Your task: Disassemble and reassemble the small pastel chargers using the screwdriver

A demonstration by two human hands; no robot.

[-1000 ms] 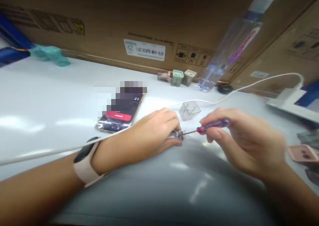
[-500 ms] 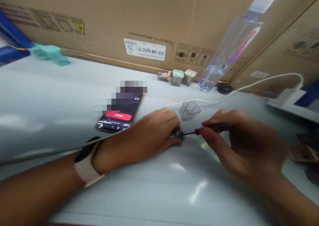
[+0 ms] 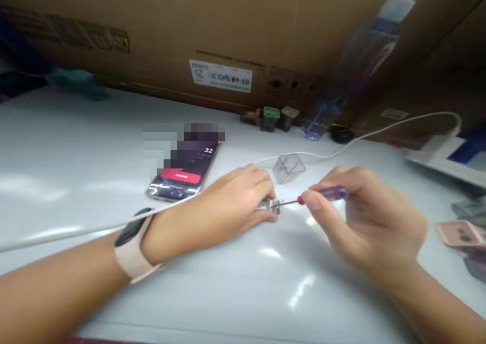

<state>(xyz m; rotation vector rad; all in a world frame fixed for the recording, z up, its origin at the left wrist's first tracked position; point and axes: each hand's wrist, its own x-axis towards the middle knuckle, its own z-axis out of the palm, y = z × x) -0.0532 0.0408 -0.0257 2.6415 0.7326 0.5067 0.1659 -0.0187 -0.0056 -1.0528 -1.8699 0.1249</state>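
My left hand [image 3: 235, 202] rests on the table, its fingers pinching a small clear and metal part [image 3: 279, 207]; most of that part is hidden behind the fingers. In my right hand [image 3: 372, 222] is a screwdriver [image 3: 332, 193] with a purple translucent handle and a red collar. Its thin shaft points left, and the tip meets the small part. Just beyond the fingers stands a clear plastic box-shaped cover [image 3: 289, 168]. A phone [image 3: 186, 172] with a lit screen lies beyond my left wrist.
Along the cardboard box [image 3: 152, 25] at the back stand several small coloured cubes [image 3: 270, 119] and a water bottle [image 3: 322, 116]. A white cable [image 3: 364, 137] crosses the table and passes over my left wrist. At right lies a pink piece [image 3: 459, 233] beside dark parts.
Both hands stay nearly in place, with the screwdriver tip still at the small part. My right hand has shifted very slightly. The background looks darker and the hands brighter.
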